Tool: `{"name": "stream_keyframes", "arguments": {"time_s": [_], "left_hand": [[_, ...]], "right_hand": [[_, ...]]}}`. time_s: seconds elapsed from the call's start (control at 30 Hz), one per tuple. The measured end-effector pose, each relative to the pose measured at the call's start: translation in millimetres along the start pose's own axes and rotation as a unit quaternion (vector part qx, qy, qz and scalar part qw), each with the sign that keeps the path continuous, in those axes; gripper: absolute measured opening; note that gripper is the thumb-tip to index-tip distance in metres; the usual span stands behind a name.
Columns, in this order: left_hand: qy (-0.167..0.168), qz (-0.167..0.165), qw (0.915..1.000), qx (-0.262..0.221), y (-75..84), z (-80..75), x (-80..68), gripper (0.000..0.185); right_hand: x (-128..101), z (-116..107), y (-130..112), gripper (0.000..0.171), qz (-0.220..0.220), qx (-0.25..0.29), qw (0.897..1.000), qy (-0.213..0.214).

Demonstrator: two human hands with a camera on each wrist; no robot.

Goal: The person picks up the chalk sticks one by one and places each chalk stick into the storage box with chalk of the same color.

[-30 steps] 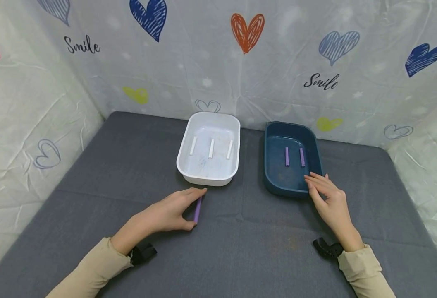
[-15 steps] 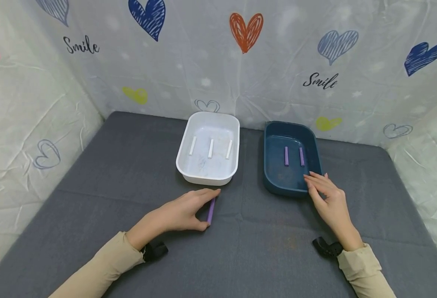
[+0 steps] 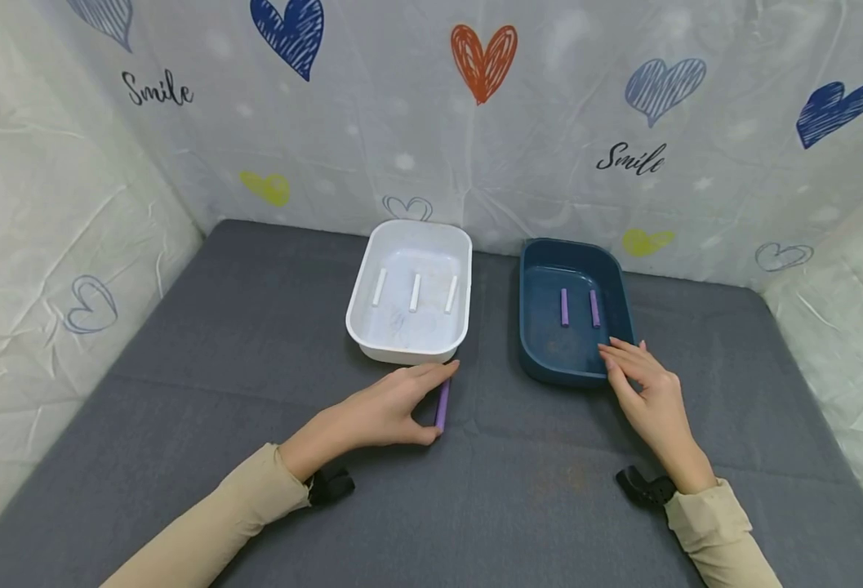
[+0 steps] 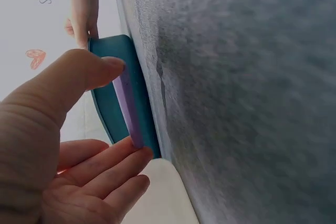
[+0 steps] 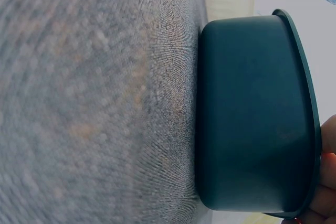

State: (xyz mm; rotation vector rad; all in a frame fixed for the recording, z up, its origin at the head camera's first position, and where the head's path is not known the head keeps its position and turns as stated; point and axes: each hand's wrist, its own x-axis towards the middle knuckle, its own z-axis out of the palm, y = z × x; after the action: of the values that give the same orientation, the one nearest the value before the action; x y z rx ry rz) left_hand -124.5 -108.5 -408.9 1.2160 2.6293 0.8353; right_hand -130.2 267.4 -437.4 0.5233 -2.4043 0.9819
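Note:
My left hand (image 3: 383, 408) holds a purple chalk stick (image 3: 442, 406) by its two ends, just in front of the white tray. In the left wrist view the thumb presses one end of the chalk (image 4: 127, 109) and fingertips meet the other. My right hand (image 3: 655, 404) grips the near right corner of the dark blue tray (image 3: 559, 377), fingers over the rim. The right wrist view shows that tray's outer wall (image 5: 252, 114) with fingertips (image 5: 328, 171) at its edge. Inside it lie two purple chalk sticks, a left one (image 3: 565, 308) and a right one (image 3: 595, 309).
The white tray (image 3: 402, 356) stands left of the blue one and contains three white chalk sticks (image 3: 415, 292). A grey cloth (image 3: 255, 302) covers the table. Behind it hangs a pale curtain (image 3: 372, 106) printed with hearts.
My left hand has carried the purple chalk stick to the right and slightly farther back, past the front of the white tray. The right hand stays at the blue tray's corner.

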Motion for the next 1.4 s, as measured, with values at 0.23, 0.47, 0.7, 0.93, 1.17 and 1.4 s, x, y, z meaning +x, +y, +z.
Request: {"name": "stream_keyframes", "arguments": {"time_s": [0.23, 0.47, 0.7, 0.93, 1.17, 1.4], "left_hand": [[0.021, 0.005, 0.9997, -0.011, 3.5, 3.7, 14.6, 0.083], [0.018, 0.002, 0.9997, -0.016, 9.9, 4.2, 27.7, 0.083], [0.039, 0.009, 0.9988, -0.029, 14.1, 1.6, 40.0, 0.083], [0.056, 0.019, 0.9976, -0.037, 19.8, -4.1, 50.6, 0.084], [0.060, 0.014, 0.9975, -0.036, 26.1, -9.2, 64.6, 0.084], [0.046, -0.001, 0.9982, -0.038, 29.0, -11.1, 82.9, 0.086]], "right_hand": [[0.5, 0.2, 0.3, 0.021, -0.002, -0.001, 1.000, 0.003], [0.4, 0.7, 0.7, 0.020, -0.002, -0.002, 1.000, 0.002], [0.3, 1.0, 0.4, 0.020, -0.003, -0.001, 1.000, 0.002], [1.0, 0.0, -0.4, 0.020, -0.005, -0.001, 1.000, 0.004], [0.2, 0.4, -0.2, 0.021, -0.001, -0.005, 1.000, 0.003], [0.0, 0.9, -0.9, 0.021, 0.000, -0.006, 1.000, 0.001]]}}
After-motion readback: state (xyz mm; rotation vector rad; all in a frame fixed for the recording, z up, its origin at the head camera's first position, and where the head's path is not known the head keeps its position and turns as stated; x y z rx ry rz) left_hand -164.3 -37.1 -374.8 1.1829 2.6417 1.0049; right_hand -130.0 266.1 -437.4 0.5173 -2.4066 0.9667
